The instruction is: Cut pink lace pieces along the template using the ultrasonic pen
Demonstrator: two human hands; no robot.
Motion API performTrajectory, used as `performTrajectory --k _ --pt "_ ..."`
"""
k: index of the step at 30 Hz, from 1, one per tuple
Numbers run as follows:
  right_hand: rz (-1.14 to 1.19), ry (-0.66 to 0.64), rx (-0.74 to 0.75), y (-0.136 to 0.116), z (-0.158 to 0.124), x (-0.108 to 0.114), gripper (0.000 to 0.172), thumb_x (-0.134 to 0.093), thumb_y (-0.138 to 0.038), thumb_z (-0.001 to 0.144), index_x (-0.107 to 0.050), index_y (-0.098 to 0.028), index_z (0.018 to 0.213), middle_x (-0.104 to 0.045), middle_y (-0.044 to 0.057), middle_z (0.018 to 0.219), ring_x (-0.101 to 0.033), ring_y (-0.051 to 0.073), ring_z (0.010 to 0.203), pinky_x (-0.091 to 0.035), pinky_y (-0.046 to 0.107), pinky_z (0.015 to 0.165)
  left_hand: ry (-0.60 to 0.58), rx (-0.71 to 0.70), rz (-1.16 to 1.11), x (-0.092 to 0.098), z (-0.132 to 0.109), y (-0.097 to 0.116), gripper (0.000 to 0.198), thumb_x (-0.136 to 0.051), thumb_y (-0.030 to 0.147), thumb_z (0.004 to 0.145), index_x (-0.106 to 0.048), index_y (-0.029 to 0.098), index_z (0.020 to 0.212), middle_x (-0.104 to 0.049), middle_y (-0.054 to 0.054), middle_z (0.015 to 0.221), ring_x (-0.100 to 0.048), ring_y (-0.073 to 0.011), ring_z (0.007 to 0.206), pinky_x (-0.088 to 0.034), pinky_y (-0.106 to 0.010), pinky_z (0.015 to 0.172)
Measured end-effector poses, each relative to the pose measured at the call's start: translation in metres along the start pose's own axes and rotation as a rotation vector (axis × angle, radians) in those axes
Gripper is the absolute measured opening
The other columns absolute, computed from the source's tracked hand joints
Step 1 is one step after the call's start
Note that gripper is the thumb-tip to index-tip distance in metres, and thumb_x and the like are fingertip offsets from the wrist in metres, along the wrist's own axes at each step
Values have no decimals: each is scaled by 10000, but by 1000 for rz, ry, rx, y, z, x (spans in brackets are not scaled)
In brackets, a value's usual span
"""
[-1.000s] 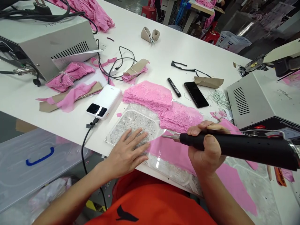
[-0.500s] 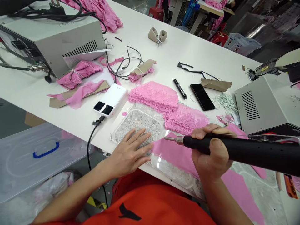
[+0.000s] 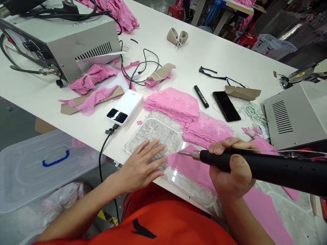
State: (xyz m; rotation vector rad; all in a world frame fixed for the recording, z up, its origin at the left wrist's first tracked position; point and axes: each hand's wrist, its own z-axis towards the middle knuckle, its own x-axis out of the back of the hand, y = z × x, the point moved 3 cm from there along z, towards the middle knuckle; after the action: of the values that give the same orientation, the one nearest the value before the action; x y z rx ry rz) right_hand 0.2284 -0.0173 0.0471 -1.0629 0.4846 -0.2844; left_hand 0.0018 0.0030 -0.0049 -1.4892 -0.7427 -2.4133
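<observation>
My left hand [image 3: 144, 166] lies flat with fingers spread on a clear plastic template [image 3: 155, 127], its fingertips beside the narrow end of a pink fabric piece [image 3: 196, 170]. My right hand [image 3: 231, 170] is wrapped round a thick black handheld tool [image 3: 278, 170] with a slim metal tip. That tip points left, over the edge of the pink fabric near my left fingers; whether it touches the cloth I cannot tell. Just beyond the template lie stacked pink lace pieces [image 3: 172, 103]. Another pink fabric piece [image 3: 265, 214] extends under my right forearm.
A white power bank [image 3: 126, 107] with cables sits left of the lace. Grey machine boxes [image 3: 87, 47] flank the table, one at each side. A marker [image 3: 201, 96], a phone [image 3: 227, 106] and tied pink bundles [image 3: 93, 78] lie around. Below left is a lidded plastic bin [image 3: 30, 177].
The view has shifted slightly, so the table items appear a little farther right. Both hands keep their poses, and the metal tip has moved only slightly relative to the pink fabric.
</observation>
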Motion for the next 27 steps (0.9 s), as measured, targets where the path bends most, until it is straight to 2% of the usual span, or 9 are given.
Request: performTrajectory --k 11,18,27 --pt "-11 -44 4 -2 -1 -3 138 -662 -257 740 -548 -212 803 -535 -27 801 -543 100 596 -509 302 595 8 2 -9 -2 -1 0 329 -532 342 981 -610 189 1260 -505 -141 1443 -315 -305 1446 -345 -523 1145" --pt "53 -28 -24 -4 -4 -12 145 -666 -260 729 -572 -214 830 -525 -24 810 -535 97 604 -511 293 597 15 -10 -4 -1 -5 1 378 -521 396 981 -582 216 1308 -488 -138 1458 -330 -307 1438 -339 -513 1143" --pt "109 -128 -46 -2 -14 -27 133 -672 -250 776 -592 -221 878 -545 -24 838 -556 90 620 -525 287 616 12 -10 17 -4 -8 1 368 -513 412 980 -606 205 1270 -486 -146 1458 -350 -318 1425 -347 -514 1131"
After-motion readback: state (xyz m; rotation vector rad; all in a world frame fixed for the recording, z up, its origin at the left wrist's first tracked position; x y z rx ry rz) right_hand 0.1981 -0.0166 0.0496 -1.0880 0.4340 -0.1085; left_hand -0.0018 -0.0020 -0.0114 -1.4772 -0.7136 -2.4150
